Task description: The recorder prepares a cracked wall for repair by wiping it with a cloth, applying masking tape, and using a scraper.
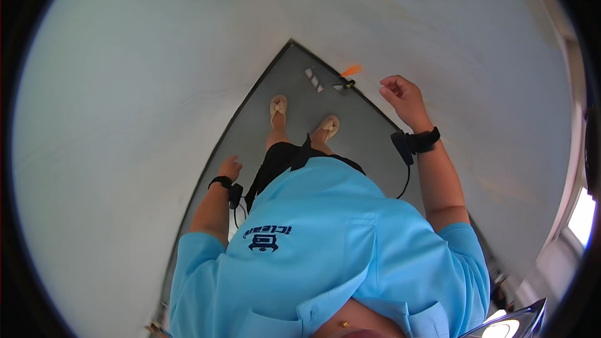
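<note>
My right hand (pixel 404 97) is raised beside the pale wall on the right. Its fingers are loosely curled, the thumb stands apart from them, and nothing shows in the hand. Left of it, low by the foot of the wall, is an orange blade-shaped piece (pixel 352 70) with a dark part (pixel 344 84) below. My left hand (pixel 230 168) hangs low by my side, near the left wall. Its fingers are slightly bent and partly apart, with no object visible in them.
Two pale walls (pixel 138 87) meet in a corner ahead, with dark trim along the grey floor (pixel 291 66). A small light-and-dark banded strip (pixel 314 79) lies in front of my feet. Black wrist devices (pixel 413 142) with cables are on both forearms. A bright window (pixel 582 216) shows far right.
</note>
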{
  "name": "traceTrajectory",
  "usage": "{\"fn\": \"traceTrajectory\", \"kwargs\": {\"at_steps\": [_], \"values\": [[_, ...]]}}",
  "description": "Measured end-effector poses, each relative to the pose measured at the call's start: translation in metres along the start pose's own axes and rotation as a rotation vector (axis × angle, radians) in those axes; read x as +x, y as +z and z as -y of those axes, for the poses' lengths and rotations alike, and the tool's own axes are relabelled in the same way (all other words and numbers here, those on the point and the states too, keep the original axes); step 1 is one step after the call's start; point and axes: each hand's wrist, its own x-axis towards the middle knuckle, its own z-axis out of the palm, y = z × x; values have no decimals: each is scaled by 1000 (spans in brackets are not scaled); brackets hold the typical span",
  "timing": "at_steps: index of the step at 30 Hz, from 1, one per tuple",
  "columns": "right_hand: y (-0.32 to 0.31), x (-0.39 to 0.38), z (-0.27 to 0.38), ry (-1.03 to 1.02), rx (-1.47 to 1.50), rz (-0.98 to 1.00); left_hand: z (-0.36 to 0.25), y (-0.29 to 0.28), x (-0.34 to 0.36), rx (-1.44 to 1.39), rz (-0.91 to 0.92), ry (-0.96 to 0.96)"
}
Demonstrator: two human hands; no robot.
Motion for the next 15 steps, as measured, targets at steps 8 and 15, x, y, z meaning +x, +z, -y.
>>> {"fn": "traceTrajectory", "kwargs": {"at_steps": [8,15], "values": [[85,93,-118,632,116,86,-33,32,-9,-199,41,72],[142,153,-230,942,375,-103,-65,28,38,-425,-30,171]]}}
